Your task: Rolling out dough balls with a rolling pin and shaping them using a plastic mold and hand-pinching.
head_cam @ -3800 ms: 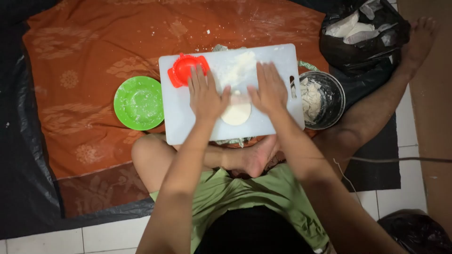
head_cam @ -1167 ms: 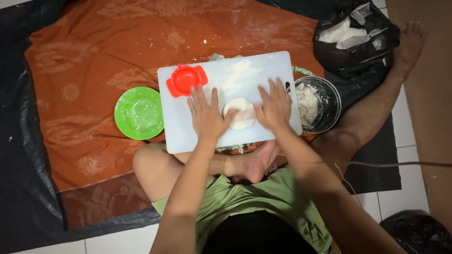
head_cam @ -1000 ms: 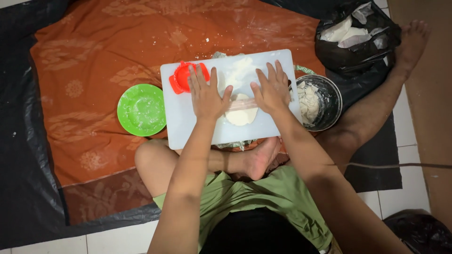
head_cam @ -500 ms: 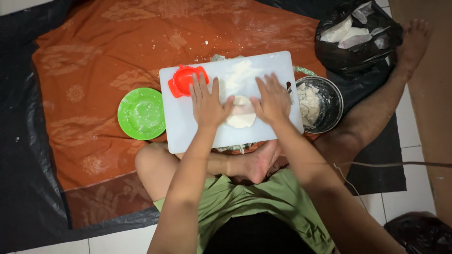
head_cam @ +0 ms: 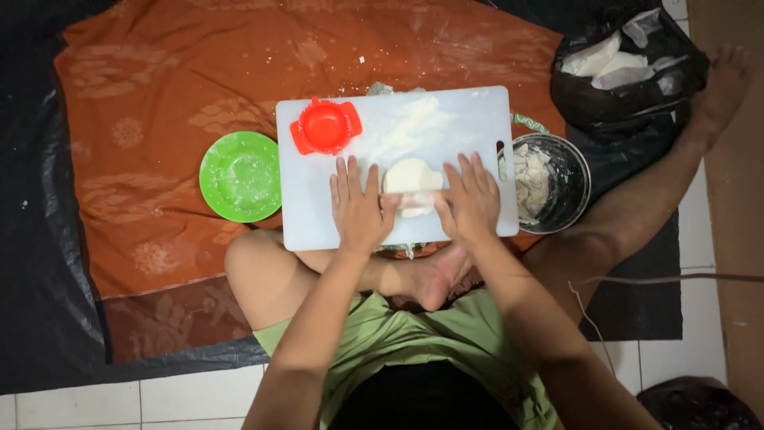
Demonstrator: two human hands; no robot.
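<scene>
Head view: dough (head_cam: 410, 177), roller probably hidden.

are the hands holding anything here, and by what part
Nothing is gripped: left hand and right hand press flat on a roller across the dough, one at each end.

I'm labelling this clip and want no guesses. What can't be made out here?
Head view only:
- Whether a rolling pin lies under the left hand and right hand: the palms cover it.
- Near edge of the dough disc: hidden by the fingers.
- What the black bag holds: pale wrapped shapes, partly covered.
- Dark thing at the bottom right: cut off by the frame.
</scene>
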